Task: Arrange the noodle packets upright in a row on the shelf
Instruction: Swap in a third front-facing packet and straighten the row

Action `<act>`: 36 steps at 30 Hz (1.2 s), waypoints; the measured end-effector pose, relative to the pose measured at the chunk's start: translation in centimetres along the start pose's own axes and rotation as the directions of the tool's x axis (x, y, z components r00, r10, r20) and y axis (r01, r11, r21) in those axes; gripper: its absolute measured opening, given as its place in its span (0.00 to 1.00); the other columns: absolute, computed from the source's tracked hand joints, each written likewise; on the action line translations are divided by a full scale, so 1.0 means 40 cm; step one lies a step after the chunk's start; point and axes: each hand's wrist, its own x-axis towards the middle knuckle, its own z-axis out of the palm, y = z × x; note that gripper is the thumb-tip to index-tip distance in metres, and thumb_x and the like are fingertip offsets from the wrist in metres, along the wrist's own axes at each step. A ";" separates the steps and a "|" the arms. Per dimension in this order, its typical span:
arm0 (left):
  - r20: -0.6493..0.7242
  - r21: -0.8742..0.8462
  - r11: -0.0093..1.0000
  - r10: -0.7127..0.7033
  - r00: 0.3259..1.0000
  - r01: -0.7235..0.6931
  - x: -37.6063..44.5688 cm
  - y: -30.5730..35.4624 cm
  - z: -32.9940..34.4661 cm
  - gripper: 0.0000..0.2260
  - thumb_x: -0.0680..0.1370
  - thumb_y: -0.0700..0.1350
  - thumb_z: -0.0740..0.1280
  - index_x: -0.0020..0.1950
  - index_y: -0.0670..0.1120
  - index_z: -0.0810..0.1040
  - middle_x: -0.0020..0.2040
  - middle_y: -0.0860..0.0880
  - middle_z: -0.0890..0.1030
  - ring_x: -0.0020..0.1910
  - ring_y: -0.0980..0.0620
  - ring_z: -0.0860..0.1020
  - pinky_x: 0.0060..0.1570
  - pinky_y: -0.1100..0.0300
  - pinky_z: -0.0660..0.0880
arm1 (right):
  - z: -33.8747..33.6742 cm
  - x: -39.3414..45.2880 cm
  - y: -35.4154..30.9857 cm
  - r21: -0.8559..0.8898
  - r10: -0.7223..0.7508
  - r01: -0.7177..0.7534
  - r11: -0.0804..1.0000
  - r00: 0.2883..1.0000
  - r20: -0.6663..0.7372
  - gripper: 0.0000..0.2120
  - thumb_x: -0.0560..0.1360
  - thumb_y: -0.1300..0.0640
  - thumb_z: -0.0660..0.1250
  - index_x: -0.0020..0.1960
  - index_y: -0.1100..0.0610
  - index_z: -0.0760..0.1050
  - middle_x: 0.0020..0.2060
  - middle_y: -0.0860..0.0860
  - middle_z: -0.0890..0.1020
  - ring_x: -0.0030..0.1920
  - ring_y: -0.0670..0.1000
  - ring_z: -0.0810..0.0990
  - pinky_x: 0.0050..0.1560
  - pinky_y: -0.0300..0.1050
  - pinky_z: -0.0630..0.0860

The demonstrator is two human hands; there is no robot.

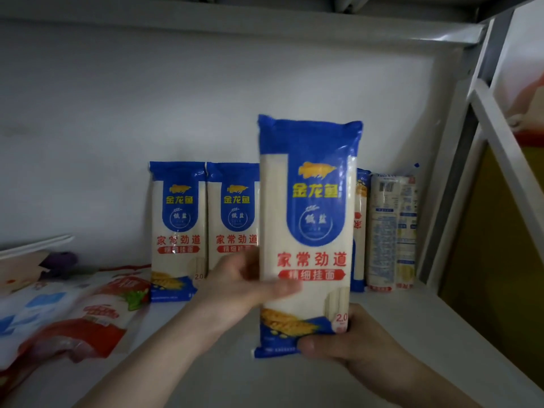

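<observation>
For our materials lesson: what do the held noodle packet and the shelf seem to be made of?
Held noodle packet: apparently thin glossy plastic film; it shows bright glare streaks, a crimped top seal and clear panels revealing noodles. Shelf: probably painted metal, judging by its smooth, matte pale surface and thin angled frame posts; the look leaves this open.

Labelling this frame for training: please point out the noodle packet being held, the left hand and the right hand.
Held noodle packet [309,201], head view, blue label panel.
Left hand [232,290], head view, back of hand.
Right hand [353,340], head view, knuckles.
</observation>
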 end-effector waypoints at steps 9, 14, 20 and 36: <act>0.068 0.177 0.983 0.033 0.997 -0.045 0.003 -0.047 0.008 0.19 0.64 0.31 0.77 0.47 0.50 0.82 0.45 0.51 0.86 0.45 0.53 0.85 0.48 0.60 0.80 | -0.017 0.017 -0.029 0.017 -0.126 0.128 0.992 0.987 -0.102 0.32 0.48 0.49 0.84 0.52 0.51 0.84 0.53 0.55 0.84 0.56 0.55 0.83 0.57 0.48 0.79; 0.005 0.062 0.998 0.002 1.000 -0.002 -0.002 -0.083 0.013 0.17 0.62 0.28 0.77 0.45 0.45 0.83 0.42 0.47 0.87 0.42 0.52 0.85 0.41 0.63 0.80 | -0.053 0.009 -0.106 -0.076 -0.080 0.077 0.994 0.996 -0.046 0.20 0.59 0.59 0.80 0.50 0.52 0.83 0.52 0.54 0.85 0.53 0.54 0.84 0.50 0.49 0.82; 0.036 0.036 0.997 -0.075 0.997 0.073 0.001 -0.115 0.022 0.18 0.63 0.28 0.76 0.48 0.45 0.82 0.42 0.48 0.87 0.43 0.53 0.85 0.39 0.66 0.79 | -0.071 0.019 -0.095 -0.080 -0.047 0.041 0.996 0.996 -0.076 0.17 0.61 0.63 0.79 0.49 0.55 0.84 0.52 0.56 0.85 0.53 0.57 0.84 0.50 0.51 0.82; -0.212 0.178 0.982 -0.020 0.977 0.059 0.104 -0.160 0.004 0.08 0.70 0.37 0.74 0.46 0.47 0.85 0.40 0.51 0.86 0.41 0.56 0.84 0.42 0.66 0.80 | -0.113 0.163 -0.035 -0.014 -0.011 0.007 1.000 0.956 -0.295 0.16 0.68 0.71 0.71 0.54 0.61 0.80 0.50 0.55 0.86 0.50 0.54 0.85 0.48 0.52 0.82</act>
